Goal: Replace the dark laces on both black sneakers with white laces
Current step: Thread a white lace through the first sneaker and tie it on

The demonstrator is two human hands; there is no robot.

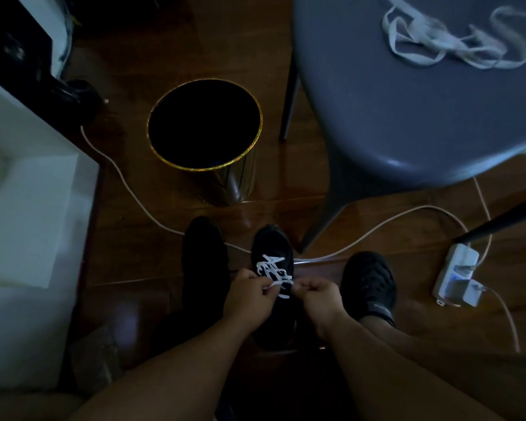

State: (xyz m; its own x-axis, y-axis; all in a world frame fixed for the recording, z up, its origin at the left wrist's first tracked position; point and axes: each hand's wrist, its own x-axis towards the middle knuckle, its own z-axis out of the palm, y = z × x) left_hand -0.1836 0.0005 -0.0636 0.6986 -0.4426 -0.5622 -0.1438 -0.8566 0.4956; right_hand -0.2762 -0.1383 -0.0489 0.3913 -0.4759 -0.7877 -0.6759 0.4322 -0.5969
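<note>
White lace point(272, 267) ends apparently pinched between left hand point(249, 294) and right hand point(319, 296).

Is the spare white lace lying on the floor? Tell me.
No, the spare white lace lies piled on the grey chair seat.

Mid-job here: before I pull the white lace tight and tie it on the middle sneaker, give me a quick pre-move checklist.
1. Left hand pinches a lace end: ok.
2. Right hand pinches the other end: ok.
3. White lace threaded across the middle sneaker: ok.
4. Top eyelets filled: cannot tell, hands cover them.
5. Spare white lace ready on the chair: ok.
6. Left sneaker relaced: not ok, no white showing.
</note>
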